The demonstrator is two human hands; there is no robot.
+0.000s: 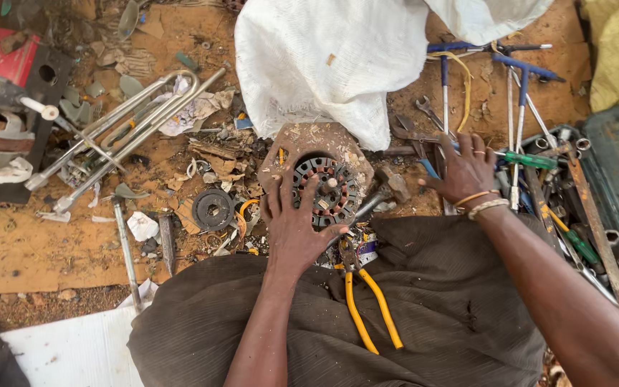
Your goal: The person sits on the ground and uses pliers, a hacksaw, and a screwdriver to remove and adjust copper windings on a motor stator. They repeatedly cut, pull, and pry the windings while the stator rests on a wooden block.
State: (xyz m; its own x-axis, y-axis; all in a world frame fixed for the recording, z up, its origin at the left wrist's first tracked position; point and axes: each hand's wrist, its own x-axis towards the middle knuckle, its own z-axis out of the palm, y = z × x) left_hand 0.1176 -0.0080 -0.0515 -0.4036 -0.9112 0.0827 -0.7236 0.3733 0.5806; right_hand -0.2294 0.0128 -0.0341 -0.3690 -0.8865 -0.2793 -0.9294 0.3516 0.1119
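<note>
Motor stator [332,188]: dark ring with copper-coloured windings, seated on a worn wooden block [291,147] on the sandy ground, directly ahead of the knees. Left hand [294,226] lies flat and open across its near edge, hiding that part; right hand [465,172], fingers spread, rests on metal tools [521,161], grip not discernible. Yellow-handled pliers [367,304] lie on dark ribbed cloth; white woven sack [331,61] cut off above.

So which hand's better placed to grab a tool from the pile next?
Probably the right hand: it's already spread over the tools beside the toolbox, fingers open. The left hand is pressed flat on the motor stator, so it's occupied.
</note>
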